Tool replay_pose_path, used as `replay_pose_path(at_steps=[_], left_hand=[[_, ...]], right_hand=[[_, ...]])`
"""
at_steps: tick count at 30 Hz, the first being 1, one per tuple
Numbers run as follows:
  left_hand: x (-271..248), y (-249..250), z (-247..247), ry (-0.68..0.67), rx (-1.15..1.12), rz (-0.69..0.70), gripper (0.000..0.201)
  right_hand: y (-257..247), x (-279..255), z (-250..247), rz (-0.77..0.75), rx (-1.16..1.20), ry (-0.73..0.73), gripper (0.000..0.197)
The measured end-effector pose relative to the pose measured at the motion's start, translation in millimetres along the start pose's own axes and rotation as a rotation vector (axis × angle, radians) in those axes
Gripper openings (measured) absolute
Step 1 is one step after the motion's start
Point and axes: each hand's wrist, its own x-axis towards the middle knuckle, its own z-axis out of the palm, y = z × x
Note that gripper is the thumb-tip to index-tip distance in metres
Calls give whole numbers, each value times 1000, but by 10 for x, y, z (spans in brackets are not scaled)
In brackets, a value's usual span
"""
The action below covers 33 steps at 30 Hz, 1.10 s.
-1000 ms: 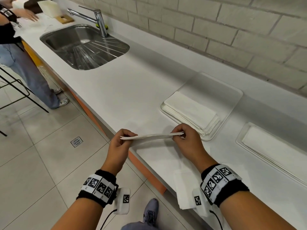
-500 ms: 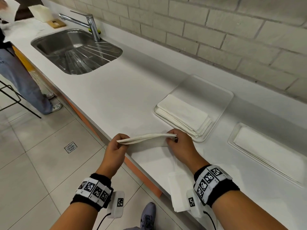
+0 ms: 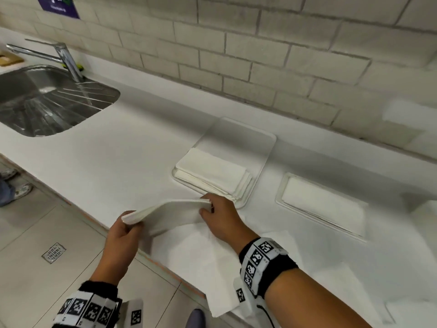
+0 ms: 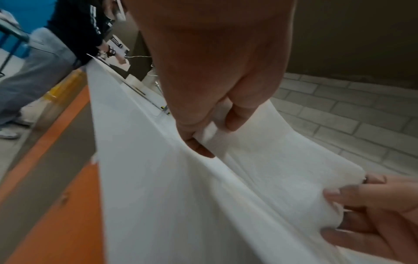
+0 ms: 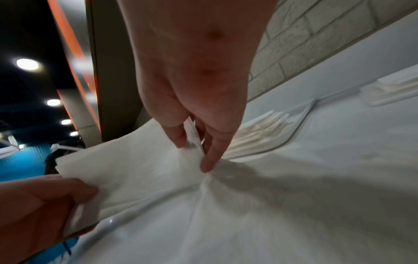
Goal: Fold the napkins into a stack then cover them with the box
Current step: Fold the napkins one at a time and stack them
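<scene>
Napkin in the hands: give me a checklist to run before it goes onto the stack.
1. Left hand pinches one end of the napkin: ok.
2. Right hand pinches the other end: ok.
3. Napkin folded flat: not ok, it bows between the hands.
4. Edges lined up: cannot tell.
5. Stack in the tray tidy: ok.
6. Top of the stack bare: ok.
</scene>
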Motion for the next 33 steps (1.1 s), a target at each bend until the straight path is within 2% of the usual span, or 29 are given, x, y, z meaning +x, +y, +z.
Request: replay_pose_path(at_steps=[3,6,10,13,17,24,33], left_hand=[[74,251,175,-82,-54,2,27],[124,544,579,-205,-121,-29,33],[190,864,1318,-394,-130,-43,33],[168,1041,1930,-509,-83,-27,17],[116,1173,2734,-638,-6,-82,15],[93,1215,3621,-718,103,-61,26],[140,978,3860,-656,253,-17,27]], right_hand=[[-36,-58,-312,-22,81,140,3],[47,-120,-719,32,176,277,7],[352,-279,-1319,184,290,465,21],[691,-473,-1767,314,318,570,25],[1093,-707,-2262,429,276,745,25],[1541,-902,-2654,527,127,834,23],[1811,-883,-2602,572,-23,751,27]])
